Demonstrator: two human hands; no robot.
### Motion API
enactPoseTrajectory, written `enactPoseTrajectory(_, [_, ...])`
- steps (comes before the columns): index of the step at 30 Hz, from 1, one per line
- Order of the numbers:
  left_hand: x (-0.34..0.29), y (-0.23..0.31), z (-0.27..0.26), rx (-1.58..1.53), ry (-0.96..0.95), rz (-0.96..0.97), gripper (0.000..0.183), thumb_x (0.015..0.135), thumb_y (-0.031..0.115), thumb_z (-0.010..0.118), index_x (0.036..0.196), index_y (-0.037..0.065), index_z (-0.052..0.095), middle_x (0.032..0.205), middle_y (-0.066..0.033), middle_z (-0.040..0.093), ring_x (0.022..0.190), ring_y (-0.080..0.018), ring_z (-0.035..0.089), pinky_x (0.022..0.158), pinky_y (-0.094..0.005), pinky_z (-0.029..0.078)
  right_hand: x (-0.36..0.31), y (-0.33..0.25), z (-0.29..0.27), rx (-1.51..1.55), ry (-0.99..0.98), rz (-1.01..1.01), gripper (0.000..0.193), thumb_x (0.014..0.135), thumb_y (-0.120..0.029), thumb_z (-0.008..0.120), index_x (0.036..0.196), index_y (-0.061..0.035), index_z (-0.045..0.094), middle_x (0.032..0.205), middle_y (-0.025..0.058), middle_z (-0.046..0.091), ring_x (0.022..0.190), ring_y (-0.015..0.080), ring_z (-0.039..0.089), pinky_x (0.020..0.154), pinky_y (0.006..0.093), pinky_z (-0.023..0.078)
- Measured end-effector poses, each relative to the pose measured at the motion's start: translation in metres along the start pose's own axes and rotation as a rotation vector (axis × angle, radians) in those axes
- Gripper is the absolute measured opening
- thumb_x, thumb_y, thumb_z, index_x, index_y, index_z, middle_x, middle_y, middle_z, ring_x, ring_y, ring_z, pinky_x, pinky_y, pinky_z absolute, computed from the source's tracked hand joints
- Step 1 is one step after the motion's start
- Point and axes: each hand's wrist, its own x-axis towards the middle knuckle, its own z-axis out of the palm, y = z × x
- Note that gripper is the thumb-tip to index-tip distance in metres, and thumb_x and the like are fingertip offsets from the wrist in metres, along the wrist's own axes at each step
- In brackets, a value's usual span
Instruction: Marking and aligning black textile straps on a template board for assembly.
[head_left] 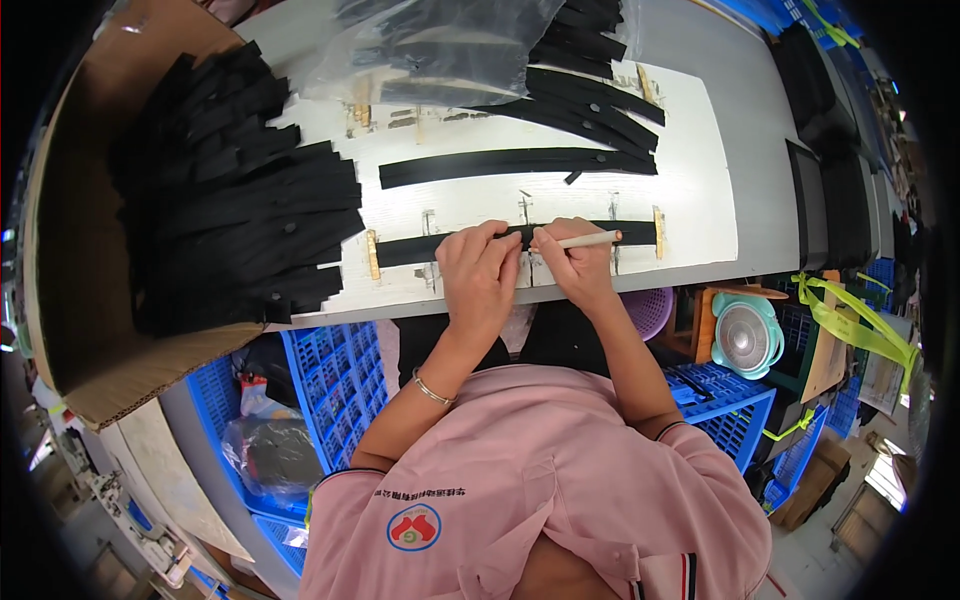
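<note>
Clearly, we see the right hand (580,265) with its fingers closed around a pale pen-like stick (592,240), whose working tip is hidden from us. Beneath both hands a black strip (408,250) lies along the near edge of the worktop (765,150), on a white board (700,190), between two yellowish tabs (658,232). The left hand (476,270) covers its middle; we cannot tell whether those fingers pinch or merely press. Toward the worktop's left end, heaped strips (245,200) partly hide a cardboard box (75,330). By the far edge, a cloudy plastic bag (430,50) obscures what lies underneath.
</note>
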Motion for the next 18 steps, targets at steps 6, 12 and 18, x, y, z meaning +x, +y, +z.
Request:
enactPoseTrajectory(6, [-0.002,-0.003,0.002,-0.008,-0.026,0.015,0.017,0.082,0.005,0.078,0.099,0.007,0.075,0.109,-0.0047,0.069,0.102,-0.0258,0.062,0.093,-0.0409,0.042,0.000,-0.004,-0.013,0.151,-0.067,0.099,0.020,0.095,-0.010,0.066,0.077,-0.0015,0.069,0.069,0.0083,0.066,0.061,0.0208,0.063,0.056,0.0337,0.045])
enactPoseTrajectory(12, [0.000,0.000,0.000,0.023,-0.036,0.005,0.015,0.083,0.006,0.080,0.098,0.007,0.076,0.108,-0.0048,0.072,0.100,-0.0245,0.063,0.092,-0.0385,0.042,-0.017,0.004,-0.074,0.305,0.213,0.431,0.020,0.102,-0.012,0.060,0.093,0.0003,0.072,0.086,0.0053,0.068,0.074,0.0082,0.056,0.067,0.0257,0.045])
enactPoseTrajectory(18, [0.001,0.007,0.005,0.056,-0.057,-0.015,0.017,0.085,0.006,0.079,0.101,0.008,0.077,0.110,-0.0058,0.072,0.103,-0.0245,0.064,0.095,-0.0377,0.041,-0.025,0.040,-0.095,0.269,0.206,0.477,0.021,0.103,-0.013,0.058,0.094,0.0011,0.071,0.083,0.0041,0.065,0.073,0.0086,0.055,0.067,0.0256,0.044])
